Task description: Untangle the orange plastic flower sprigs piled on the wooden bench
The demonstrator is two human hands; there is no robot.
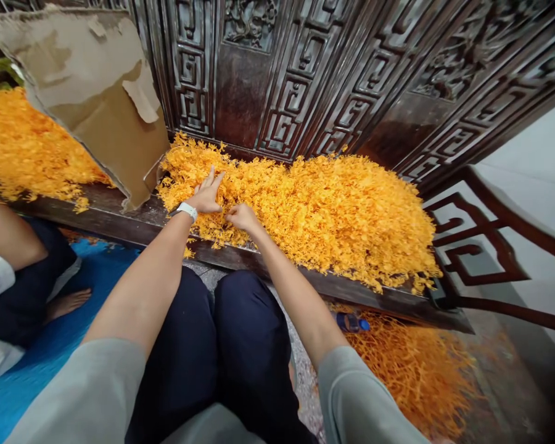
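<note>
A thick heap of small orange flowers covers the seat of a dark carved wooden bench. My left hand, with a white watch at the wrist, lies flat on the heap's left part, fingers stretched out. Just to its right, my right hand rests on the flowers with fingers curled in, closed on something I cannot make out. Both arms reach forward over my dark trousers.
A torn cardboard sheet leans against the bench back, splitting off a second flower heap at the left. Another person's arm and leg sit on a blue mat at left. Orange stems and a small bottle lie on the floor.
</note>
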